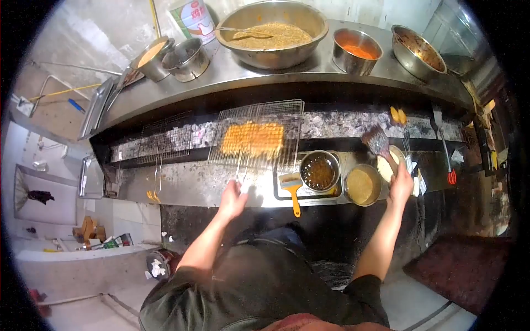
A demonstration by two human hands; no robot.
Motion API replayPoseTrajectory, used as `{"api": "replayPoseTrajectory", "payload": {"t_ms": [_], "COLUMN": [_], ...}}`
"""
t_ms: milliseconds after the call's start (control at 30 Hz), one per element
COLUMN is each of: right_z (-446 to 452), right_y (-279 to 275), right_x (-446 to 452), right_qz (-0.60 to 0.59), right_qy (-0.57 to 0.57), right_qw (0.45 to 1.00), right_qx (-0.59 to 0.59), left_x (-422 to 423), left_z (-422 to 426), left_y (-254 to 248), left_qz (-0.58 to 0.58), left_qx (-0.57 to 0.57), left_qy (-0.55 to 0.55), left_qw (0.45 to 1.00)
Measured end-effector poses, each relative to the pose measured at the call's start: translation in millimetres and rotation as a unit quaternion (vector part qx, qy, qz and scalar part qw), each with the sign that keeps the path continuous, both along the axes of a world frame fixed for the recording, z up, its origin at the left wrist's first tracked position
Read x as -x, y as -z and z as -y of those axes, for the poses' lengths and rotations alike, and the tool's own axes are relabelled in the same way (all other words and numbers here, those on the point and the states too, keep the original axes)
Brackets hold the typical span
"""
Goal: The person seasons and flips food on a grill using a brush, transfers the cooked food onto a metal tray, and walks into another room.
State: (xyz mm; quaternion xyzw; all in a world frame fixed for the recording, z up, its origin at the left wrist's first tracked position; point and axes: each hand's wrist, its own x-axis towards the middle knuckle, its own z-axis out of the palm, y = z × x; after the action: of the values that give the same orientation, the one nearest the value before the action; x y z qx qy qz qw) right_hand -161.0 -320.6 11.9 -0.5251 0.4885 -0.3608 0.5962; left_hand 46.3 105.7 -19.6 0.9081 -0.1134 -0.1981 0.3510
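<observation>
My left hand (233, 199) is closed round the handle of a wire grill basket (295, 124), which lies over the charcoal trough. Flat orange-coated food (254, 138) is clamped between its wires. On the right, my right hand (401, 186) grips a wide basting brush (377, 142) with dark bristles, held tilted over a pale bowl (385, 167). Left of that bowl is a pot of yellowish liquid (362, 185). A pot of dark liquid (320, 171) sits on a tray, and a yellow-handled brush (294, 201) lies beside it.
A second wire basket (165, 135) lies over the left coals. On the back shelf are a large bowl of crumbs (271, 55), a pot of red sauce (357, 52), other metal containers and a tin (193, 21). Red-handled tongs (445, 151) lie at the right.
</observation>
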Motion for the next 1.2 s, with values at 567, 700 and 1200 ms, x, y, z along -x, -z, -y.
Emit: {"api": "replayPoseTrajectory", "payload": {"t_ms": [567,700,1200], "right_z": [-96.7,-103.1,147.9], "right_y": [-81.1,-104.7,-266.8], "right_x": [6.5,4.3,-43.9], "right_qz": [-0.073,-0.114,-0.29], "right_qy": [0.058,0.071,0.058], "right_qw": [0.992,0.982,0.838], "right_qx": [0.084,0.133,0.459], "left_x": [-44.6,-72.3,-70.9], "left_z": [-28.0,8.3,64.5], "left_y": [31.8,70.5,61.1], "left_qz": [-0.438,-0.44,-0.339], "left_qx": [0.5,0.516,0.397], "left_qy": [-0.065,0.059,-0.066], "left_qw": [0.745,0.733,0.85]}}
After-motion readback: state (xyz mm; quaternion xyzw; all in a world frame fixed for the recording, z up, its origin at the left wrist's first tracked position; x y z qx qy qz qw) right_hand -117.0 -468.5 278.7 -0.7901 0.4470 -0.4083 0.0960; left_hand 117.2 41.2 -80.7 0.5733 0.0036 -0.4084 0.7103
